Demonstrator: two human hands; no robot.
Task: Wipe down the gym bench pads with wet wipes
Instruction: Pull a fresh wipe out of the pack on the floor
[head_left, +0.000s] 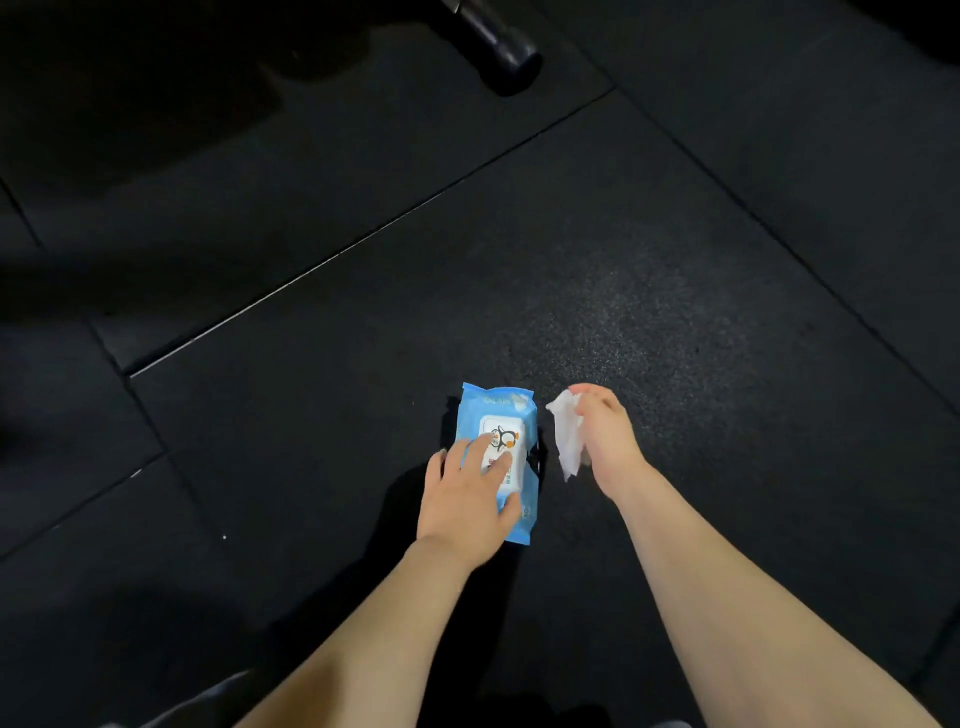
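Head view: my two bare forearms come in from the bottom edge, nearest the camera, reaching down toward the black rubber floor tiles (311, 218). My left hand (467, 499) lies flat on the blue wet wipe pack (511, 410), fingers straight and spread, fingertips pressing the white lid flap (506, 434) with the penguin print; thumb sits on the pack's right side near the lower end. The pack lies flat on the floor, long axis pointing away from me, its lower half under my palm. My right hand (605, 439) is just to the right of the pack, apart from it, fingers curled and pinching a crumpled white wet wipe (567, 434) that hangs down between hand and pack. A dark cylindrical equipment foot (501, 49) sits at the top, well apart from both hands.
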